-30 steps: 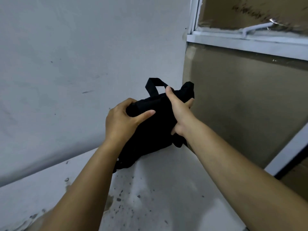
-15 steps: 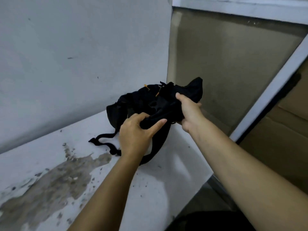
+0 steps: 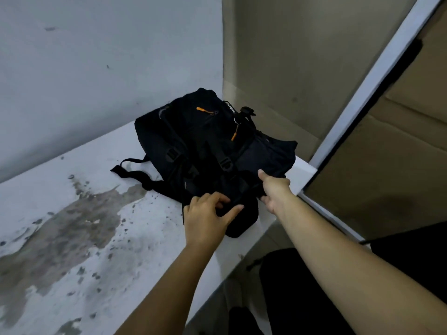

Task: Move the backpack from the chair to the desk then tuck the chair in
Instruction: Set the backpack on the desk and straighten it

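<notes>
The black backpack (image 3: 208, 151) with orange zipper pulls lies flat on the white desk (image 3: 96, 213), in the far right corner against the wall. Its straps trail off to the left. My left hand (image 3: 208, 218) pinches the near edge of the backpack between thumb and fingers. My right hand (image 3: 274, 189) grips the fabric at the bag's near right side, fingers curled under it. The dark chair (image 3: 302, 291) shows only partly at the bottom right, below the desk's edge.
The desk top has a large brown worn patch (image 3: 72, 226) on its left half. A grey wall rises behind it and a brownish panel (image 3: 302, 68) stands at the right. A white frame (image 3: 377, 76) runs diagonally, with cardboard (image 3: 399, 153) behind it.
The backpack has come down from being held upright against the wall to lying flat on the desk. Both hands slid to its near edge, and the view tilted downward.
</notes>
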